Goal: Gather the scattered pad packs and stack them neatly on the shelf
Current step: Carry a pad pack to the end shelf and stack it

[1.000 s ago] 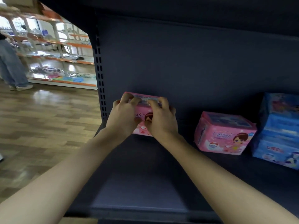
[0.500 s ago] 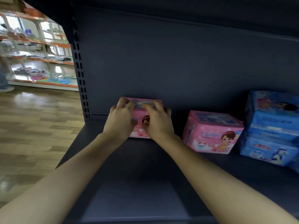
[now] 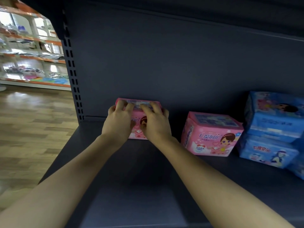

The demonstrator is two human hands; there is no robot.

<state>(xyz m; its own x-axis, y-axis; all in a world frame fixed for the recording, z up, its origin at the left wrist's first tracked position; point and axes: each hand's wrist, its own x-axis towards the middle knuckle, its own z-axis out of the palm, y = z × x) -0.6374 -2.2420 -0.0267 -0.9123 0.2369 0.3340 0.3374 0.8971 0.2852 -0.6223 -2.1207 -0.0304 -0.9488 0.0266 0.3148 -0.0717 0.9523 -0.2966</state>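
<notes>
The pink pad pack (image 3: 137, 120) stays at the back edge of the shelf (image 3: 148, 170), near its left corner, as before. The left hand (image 3: 118, 122) and right hand (image 3: 156, 125) hold it, fingers (image 3: 126, 106) curled over its top.

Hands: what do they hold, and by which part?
Both the left hand and the right hand hold one pink pack, fingers curled over its top edge.

One wide-angle view from the person's head looks forward and down along both forearms (image 3: 82, 170), close in on a dark shelf (image 3: 148, 191). The left hand (image 3: 117, 123) and right hand (image 3: 155, 125), gripping a pink pack (image 3: 137, 120), sit mid-frame; the back panel (image 3: 164, 63) fills the view beyond them, wooden floor (image 3: 32, 122) and distant racks (image 3: 31, 55) to their left
</notes>
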